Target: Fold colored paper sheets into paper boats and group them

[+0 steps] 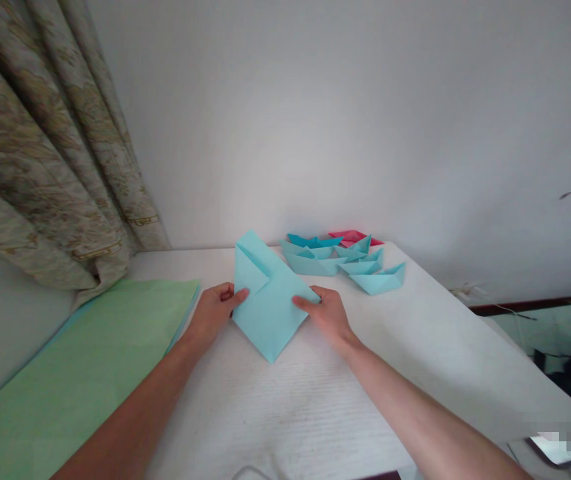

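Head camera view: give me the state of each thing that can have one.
Pale blue paper sheet: partly folded, held off-square
Left hand: pinching the sheet's left edge
Right hand: pinching its right corner
Pale blue paper boats: folded into shape
Darker blue paper boat: folded into shape
Pink paper boat: folded into shape
Large green paper sheet: lying flat
Patterned fabric curtain: hanging in folds

We tag the folded sheet (275, 310) as matt paper, smooth with crisp creases; boats (315, 265), same matt paper. Sheet stack (110, 340): paper, matt. Table (265, 420): finely streaked, wood-look top, faint sheen. Curtain (40, 127): patterned cloth. Wall (290, 120): smooth, matt.
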Tool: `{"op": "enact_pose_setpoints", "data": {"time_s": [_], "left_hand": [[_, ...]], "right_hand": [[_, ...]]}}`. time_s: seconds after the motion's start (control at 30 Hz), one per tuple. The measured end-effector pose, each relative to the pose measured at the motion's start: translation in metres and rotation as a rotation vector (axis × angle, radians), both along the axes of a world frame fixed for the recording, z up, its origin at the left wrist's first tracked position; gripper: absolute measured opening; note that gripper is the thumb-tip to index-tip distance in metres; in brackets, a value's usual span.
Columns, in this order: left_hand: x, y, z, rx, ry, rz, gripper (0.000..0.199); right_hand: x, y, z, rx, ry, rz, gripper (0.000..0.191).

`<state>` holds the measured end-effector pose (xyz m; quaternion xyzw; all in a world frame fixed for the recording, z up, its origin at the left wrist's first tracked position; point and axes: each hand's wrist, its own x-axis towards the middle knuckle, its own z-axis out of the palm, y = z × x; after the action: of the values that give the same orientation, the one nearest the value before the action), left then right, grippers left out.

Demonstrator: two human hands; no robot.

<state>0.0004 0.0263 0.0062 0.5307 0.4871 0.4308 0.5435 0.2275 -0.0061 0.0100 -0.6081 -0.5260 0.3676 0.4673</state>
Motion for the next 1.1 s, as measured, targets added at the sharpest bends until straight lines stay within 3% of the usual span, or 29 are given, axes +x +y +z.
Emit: {"op": "enact_pose_setpoints", "data": {"time_s": [0.13, 0.2, 0.33, 0.5, 0.67, 0.83, 0.9, 1.1], "left_hand": [[0.003, -0.007, 0.001, -0.208, -0.162, -0.24, 0.028], [0.004, -0.01, 0.003, -0.255, -0.197, -0.266, 0.027], [0.006, -0.01, 0.007, -0.267, -0.285, -0.136, 0.027], [0.008, -0.01, 0.007, -0.273, -0.341, -0.084, 0.024], [0.01, -0.011, 0.004, -0.287, -0.292, -0.141, 0.024], [0.009, -0.006, 0.0, -0.267, -0.284, 0.012, 0.024], [0.007, -0.004, -0.002, -0.265, -0.289, 0.037, 0.024], [0.008, -0.005, 0.002, -0.278, -0.307, 0.032, 0.025]], "right_hand": [[0.001, 0.002, 0.001, 0.069, 0.199, -0.118, 0.028], [0.001, 0.003, 0.002, 0.099, 0.306, -0.127, 0.031], [-0.001, 0.002, -0.001, 0.045, 0.454, -0.035, 0.042], [-0.005, -0.002, -0.01, -0.069, 0.307, 0.172, 0.04], [-0.006, -0.002, -0.011, -0.04, 0.279, 0.155, 0.04], [-0.005, -0.002, -0.002, 0.091, 0.339, 0.161, 0.072], [-0.004, -0.004, 0.001, 0.163, 0.287, 0.214, 0.068], [0.0, -0.01, 0.002, 0.299, 0.1, 0.305, 0.032]]}}
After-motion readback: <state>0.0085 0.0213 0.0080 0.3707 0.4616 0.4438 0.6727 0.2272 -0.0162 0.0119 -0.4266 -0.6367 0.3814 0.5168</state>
